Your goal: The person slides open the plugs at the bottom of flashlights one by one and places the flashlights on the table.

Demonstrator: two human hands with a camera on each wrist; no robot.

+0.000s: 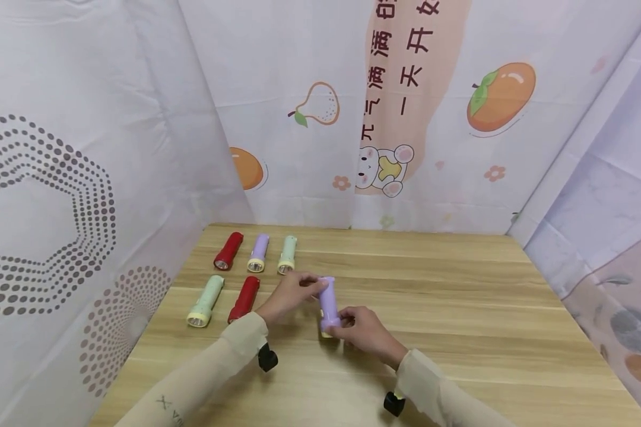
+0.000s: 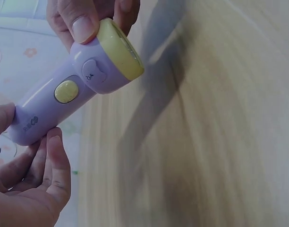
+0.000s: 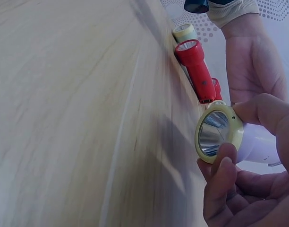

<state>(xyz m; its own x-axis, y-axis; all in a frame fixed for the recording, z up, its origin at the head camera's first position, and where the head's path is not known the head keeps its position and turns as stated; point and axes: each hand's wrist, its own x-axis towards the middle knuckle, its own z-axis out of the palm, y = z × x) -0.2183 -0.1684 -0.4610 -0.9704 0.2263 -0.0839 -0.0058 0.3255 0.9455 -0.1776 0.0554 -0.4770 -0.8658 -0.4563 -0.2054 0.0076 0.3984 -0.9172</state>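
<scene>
Both hands hold a purple flashlight [image 1: 328, 303] with a yellow head rim above the wooden table. My left hand [image 1: 295, 295] pinches its tail end between thumb and fingers. At the head end, my right hand [image 1: 364, 329] grips the rim with thumb and fingers. In the left wrist view, the flashlight [image 2: 59, 97] shows a yellow button and a small raised purple piece near its head. The right wrist view looks into the silvery reflector of the flashlight [image 3: 215, 132]. A red flashlight [image 1: 244, 298] lies just left of my left hand, its head partly hidden by the sleeve.
On the table's left lie a green flashlight [image 1: 206, 300] in the front row, and a red flashlight [image 1: 228, 250], a purple flashlight [image 1: 259, 253] and a green flashlight [image 1: 287, 255] behind. Printed curtains [image 1: 299, 59] hang along the back and sides. The wooden tabletop [image 1: 459, 296] extends right.
</scene>
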